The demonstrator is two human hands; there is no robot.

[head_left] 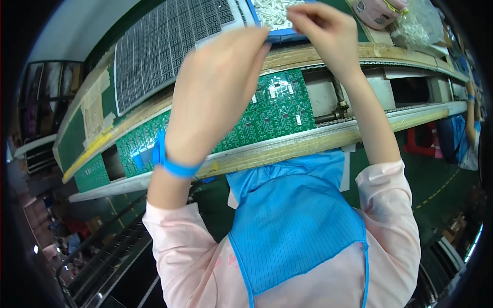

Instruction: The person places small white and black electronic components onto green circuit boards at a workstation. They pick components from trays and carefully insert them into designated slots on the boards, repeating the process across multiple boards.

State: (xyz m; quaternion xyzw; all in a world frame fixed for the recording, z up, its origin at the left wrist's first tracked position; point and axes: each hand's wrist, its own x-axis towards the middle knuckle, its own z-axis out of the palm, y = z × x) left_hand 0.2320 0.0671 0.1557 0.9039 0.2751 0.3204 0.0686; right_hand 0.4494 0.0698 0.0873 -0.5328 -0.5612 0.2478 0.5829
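My left hand (218, 84), slightly blurred and wearing a blue wrist strap (179, 167), is raised over the green circuit boards (272, 110). Its fingers are drawn together, with the tips by the near corner of a blue bin (284, 36); what they hold, if anything, is hidden. Small white parts (273, 14) fill that bin. Over its right side, my right hand (331, 36) is closed in a pinch, thumb against curled fingers. Anything between those fingertips is too small to make out. The boards lie in a row along a conveyor track, partly covered by my left hand.
A tray of black, segmented digit displays (169, 49) lies beyond the boards at left. The conveyor's near rail (287, 146) runs before me. A pink pouch (379, 13) and a clear plastic bag (418, 28) sit at far right. Another person's arm (471, 110) shows at the right edge.
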